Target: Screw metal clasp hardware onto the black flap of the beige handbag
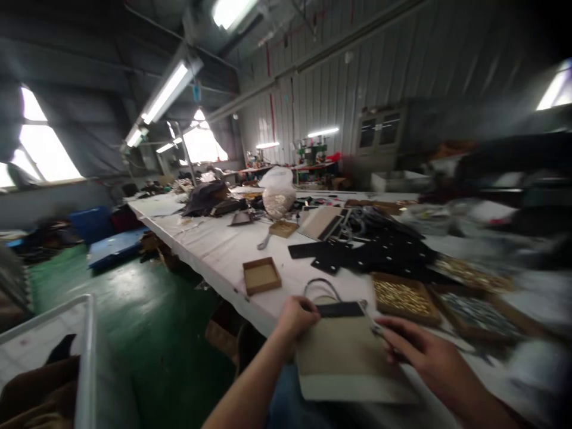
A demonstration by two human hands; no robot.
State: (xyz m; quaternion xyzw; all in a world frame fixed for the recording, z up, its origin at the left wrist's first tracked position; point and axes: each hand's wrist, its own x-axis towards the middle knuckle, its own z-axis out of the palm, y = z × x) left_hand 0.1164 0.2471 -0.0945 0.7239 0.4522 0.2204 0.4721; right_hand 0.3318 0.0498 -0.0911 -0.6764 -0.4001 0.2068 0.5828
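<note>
In front of me, at the table's near edge, is a flat beige bag piece point(342, 351) with a black strip point(340, 309) across its top and a dark curved handle point(322, 282) beyond it. My left hand point(297, 319) is closed on its upper left corner, thumb and fingers curled. At the upper right edge, my right hand point(409, 345) has its fingers pinched together by a small shiny bit, too blurred to name. A box of brass-coloured fasteners point(401, 296) lies just beyond the right hand, and a box of silvery pieces point(478, 313) is farther right.
A shallow cardboard box point(261, 276) sits on the white-covered table point(201, 244), left of the bag piece. Black perforated material point(375, 253) lies behind. Farther back stands a clear plastic bag of small pieces point(277, 193). A white bin point(89, 333) stands on the green floor, lower left.
</note>
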